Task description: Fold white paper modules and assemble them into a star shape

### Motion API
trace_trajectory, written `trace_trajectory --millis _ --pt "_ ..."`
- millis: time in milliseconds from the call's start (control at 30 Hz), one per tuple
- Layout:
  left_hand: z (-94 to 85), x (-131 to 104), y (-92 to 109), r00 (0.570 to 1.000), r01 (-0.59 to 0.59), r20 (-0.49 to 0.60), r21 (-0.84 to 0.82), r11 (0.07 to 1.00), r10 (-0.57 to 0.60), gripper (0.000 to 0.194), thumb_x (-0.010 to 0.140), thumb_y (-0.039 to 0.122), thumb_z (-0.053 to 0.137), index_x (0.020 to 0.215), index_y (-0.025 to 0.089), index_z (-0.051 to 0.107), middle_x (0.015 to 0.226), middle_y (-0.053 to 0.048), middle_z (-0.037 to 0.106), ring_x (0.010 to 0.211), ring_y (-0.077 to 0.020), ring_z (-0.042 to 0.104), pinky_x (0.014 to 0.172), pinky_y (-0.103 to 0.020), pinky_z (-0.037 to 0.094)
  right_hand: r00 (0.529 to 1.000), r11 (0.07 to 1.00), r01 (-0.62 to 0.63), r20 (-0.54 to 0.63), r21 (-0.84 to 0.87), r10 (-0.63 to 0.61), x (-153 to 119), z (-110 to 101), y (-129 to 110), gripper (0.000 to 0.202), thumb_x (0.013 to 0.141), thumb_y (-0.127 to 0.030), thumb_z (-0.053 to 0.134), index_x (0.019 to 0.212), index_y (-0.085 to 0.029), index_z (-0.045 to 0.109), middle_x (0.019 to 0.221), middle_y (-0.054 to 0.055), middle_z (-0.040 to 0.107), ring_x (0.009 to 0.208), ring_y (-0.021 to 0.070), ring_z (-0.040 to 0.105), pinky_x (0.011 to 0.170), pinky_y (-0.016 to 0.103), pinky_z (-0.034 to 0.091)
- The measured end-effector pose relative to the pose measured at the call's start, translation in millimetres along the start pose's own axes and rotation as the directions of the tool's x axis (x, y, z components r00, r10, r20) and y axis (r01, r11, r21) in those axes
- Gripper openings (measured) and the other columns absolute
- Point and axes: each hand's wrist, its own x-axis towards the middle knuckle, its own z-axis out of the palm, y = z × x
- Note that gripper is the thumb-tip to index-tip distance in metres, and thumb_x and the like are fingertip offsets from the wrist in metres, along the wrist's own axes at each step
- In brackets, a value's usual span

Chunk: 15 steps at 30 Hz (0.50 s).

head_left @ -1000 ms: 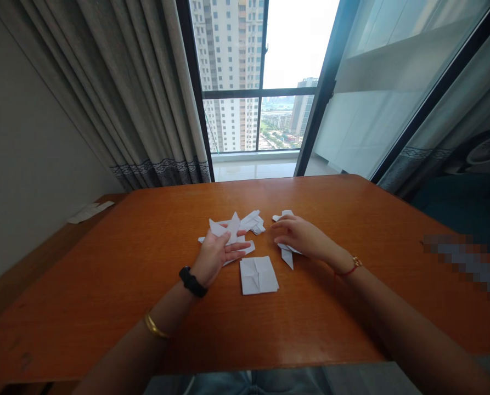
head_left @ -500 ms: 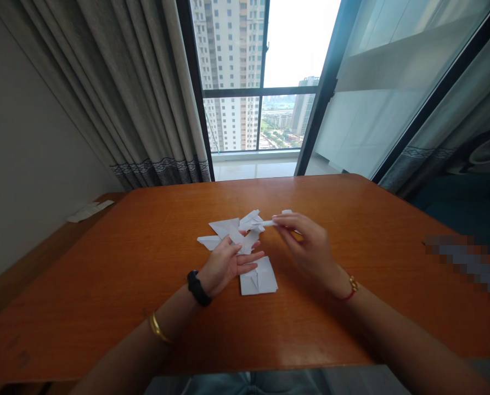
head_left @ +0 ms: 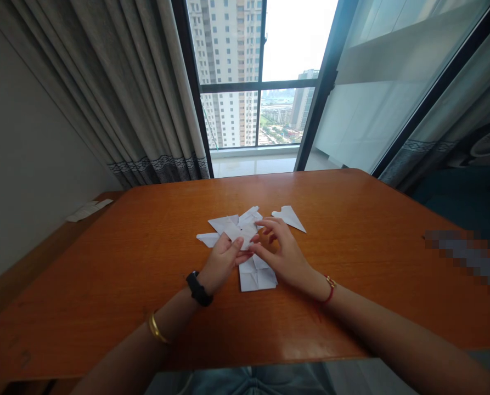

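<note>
Over the brown desk (head_left: 138,296), the right hand (head_left: 288,252) curves its parted fingers at the held paper's right edge; whether they grip, I cannot tell. The left hand (head_left: 222,263) pinches that folded white paper (head_left: 236,231), thumb on top, above a folded paper square (head_left: 256,278).

No lettering, number, brand or sign can be read.

One head-worn view looks forward (and down) across the table (head_left: 343,236)
</note>
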Motion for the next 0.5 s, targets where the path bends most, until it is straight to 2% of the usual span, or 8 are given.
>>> trace_trajectory --millis 67,133,233,300,367,433,500 --pt "1.3 -0.5 -0.3 1.000 0.004 0.023 0.069 0.998 -0.006 0.050 0.081 0.039 0.067 0.120 0.019 0.044 0.115 -0.012 0.064 0.092 -0.0210 0.068 0.081 -0.033 0.053 0.978 0.960 -0.207 0.057 0.187 0.200 2.3 1.8 5.1 0.048 0.080 -0.038 0.066 0.120 -0.019 0.048 0.099 0.006 0.059 0.080 0.0161 0.058 0.070 0.032 0.051" --pt "-0.1 -0.4 -0.5 0.999 0.029 0.025 0.166 0.986 -0.034 0.048 0.083 0.042 0.062 0.119 0.019 0.041 0.108 -0.011 0.066 0.076 -0.0185 0.069 0.066 -0.029 0.054 0.945 0.913 -0.320 0.145 0.254 0.292 5.6 -0.2 9.8 0.050 0.080 -0.041 0.065 0.119 -0.018 0.046 0.090 0.002 0.058 0.072 0.0133 0.056 0.066 0.029 0.049" --pt "-10.8 3.5 1.4 0.996 0.030 -0.087 0.441 0.897 0.009 0.034 0.088 0.043 0.049 0.110 0.018 0.042 0.088 -0.005 0.067 0.053 -0.0135 0.062 0.049 -0.025 0.045 0.931 0.939 -0.329 0.201 0.098 0.305 8.6 -9.4 11.2 0.050 0.077 -0.045 0.066 0.115 -0.018 0.049 0.094 0.003 0.057 0.076 0.0142 0.055 0.070 0.030 0.048" --pt "-22.2 8.2 5.2 0.976 0.019 -0.167 0.702 0.712 0.139 0.024 0.089 0.040 0.045 0.097 0.018 0.048 0.080 -0.003 0.065 0.057 -0.0143 0.060 0.054 -0.026 0.044 0.914 0.963 -0.241 0.305 -0.124 0.268 6.8 -14.5 8.8 0.052 0.072 -0.050 0.070 0.109 -0.017 0.056 0.099 0.006 0.057 0.084 0.0181 0.055 0.077 0.034 0.046" --pt "-32.9 12.7 9.9 0.956 0.053 -0.166 0.909 0.413 0.243 0.023 0.088 0.039 0.045 0.082 0.018 0.052 0.080 -0.005 0.064 0.071 -0.0187 0.061 0.063 -0.029 0.044 0.875 0.939 -0.097 0.421 -0.330 0.239 2.4 -15.3 5.6 0.057 0.064 -0.056 0.075 0.104 -0.018 0.061 0.102 0.009 0.056 0.094 0.0239 0.053 0.084 0.039 0.043" --pt "-39.7 15.0 13.8 0.955 0.128 -0.157 0.984 0.127 0.253 0.028 0.087 0.042 0.046 0.075 0.017 0.054 0.085 -0.009 0.062 0.082 -0.0236 0.061 0.068 -0.032 0.044 0.848 0.895 0.006 0.477 -0.447 0.233 -2.4 -12.3 3.2 0.061 0.058 -0.058 0.078 0.102 -0.019 0.062 0.104 0.011 0.055 0.099 0.0277 0.050 0.087 0.041 0.040" --pt "-41.4 14.5 16.1 0.955 0.214 -0.200 0.976 -0.041 0.220 0.033 0.085 0.047 0.048 0.081 0.016 0.058 0.094 -0.012 0.060 0.085 -0.0269 0.061 0.068 -0.033 0.044 0.837 0.874 0.036 0.492 -0.485 0.238 -5.1 -8.6 2.2 0.061 0.053 -0.055 0.082 0.098 -0.020 0.060 0.102 0.009 0.056 0.097 0.0277 0.051 0.083 0.039 0.040"
